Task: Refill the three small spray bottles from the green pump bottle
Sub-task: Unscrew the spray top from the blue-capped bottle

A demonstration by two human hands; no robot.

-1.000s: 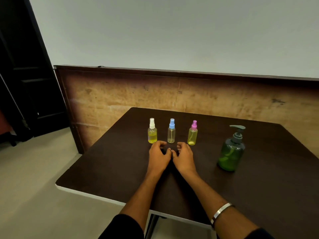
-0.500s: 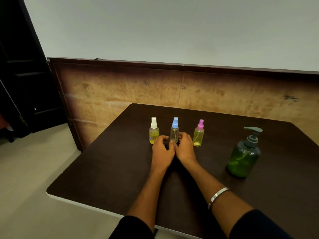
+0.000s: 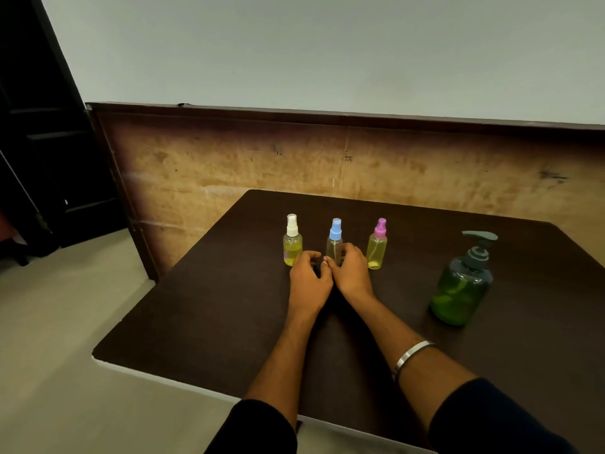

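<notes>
Three small spray bottles stand in a row on the dark table [image 3: 203, 309]: a white-capped bottle [image 3: 292, 240] with yellow liquid, a blue-capped bottle [image 3: 334, 239] that looks nearly clear, and a pink-capped bottle [image 3: 377, 245] with a little yellow liquid. The green pump bottle [image 3: 462, 286] stands apart at the right, its grey pump pointing right. My right hand [image 3: 351, 273] curls its fingers round the lower body of the blue-capped bottle. My left hand [image 3: 309, 283] rests on the table just left of that bottle, fingers loosely curled, thumb tip meeting the right thumb.
A worn wooden panel [image 3: 327, 165] runs along the wall behind the table. The table's left and near edges drop to a pale floor [image 3: 65, 322]. A dark doorway [image 3: 39, 142] stands at the far left. A metal bangle [image 3: 411, 353] sits on my right wrist.
Both hands slid forward from in front of the row up to the blue-capped bottle. The right fingers closed round its base, and the view shifted left.
</notes>
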